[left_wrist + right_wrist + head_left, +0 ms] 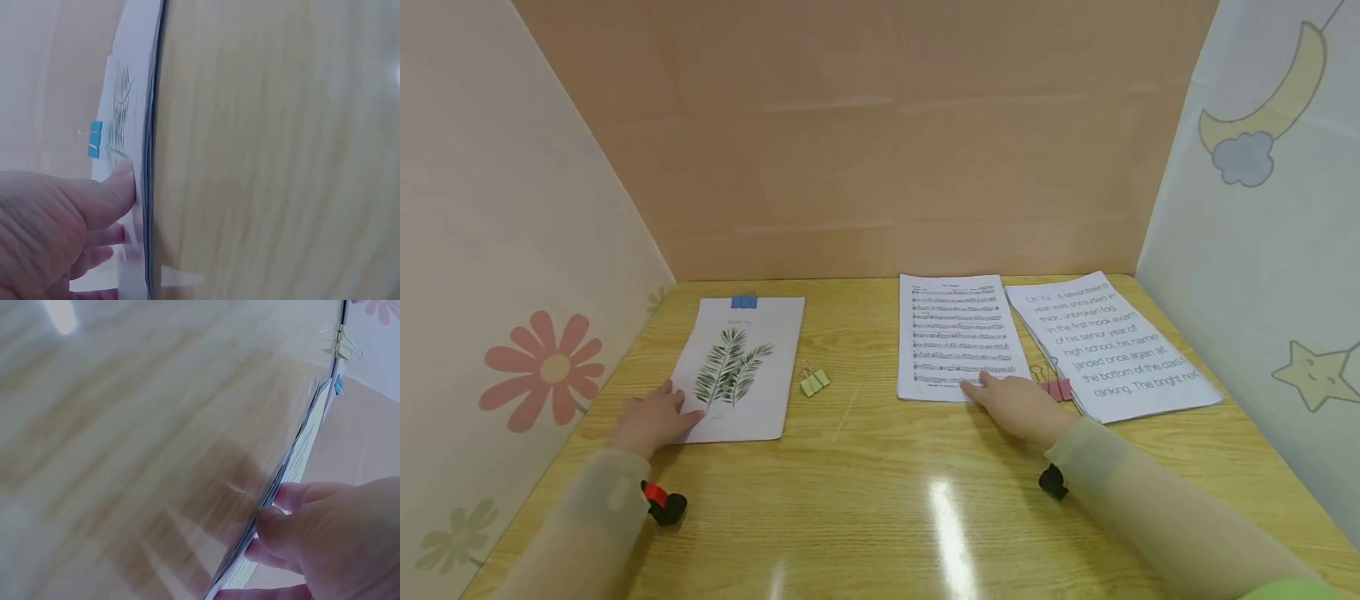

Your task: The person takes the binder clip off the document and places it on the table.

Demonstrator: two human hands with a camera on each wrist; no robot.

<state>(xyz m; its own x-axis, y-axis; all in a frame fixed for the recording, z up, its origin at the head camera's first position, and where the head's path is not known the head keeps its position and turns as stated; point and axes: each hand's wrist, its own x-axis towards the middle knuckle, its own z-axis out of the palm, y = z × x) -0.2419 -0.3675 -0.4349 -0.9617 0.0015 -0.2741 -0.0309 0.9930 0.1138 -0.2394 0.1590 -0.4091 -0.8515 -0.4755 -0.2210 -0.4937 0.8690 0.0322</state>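
Observation:
On the left of the table lies a stack of white paper [778, 400] printed with green fern leaves, a blue binder clip [744, 302] fastened at its top edge. My left hand [652, 419] rests at its lower left corner, thumb on the top sheet and fingers along the side. To the right, a stack of sheet music [955, 342] lies flat. My right hand [1022, 408] touches its lower right corner, with thumb and fingers at the front edge in the right wrist view. Close beyond that hand is a red binder clip [1058, 389].
A stack of large-print text pages [1116, 350] lies tilted at the far right, beside the red clip. A yellow binder clip [814, 382] sits right of the fern stack. Patterned side walls [1240, 275] and a brown back panel [880, 167] enclose the wooden table [850, 500].

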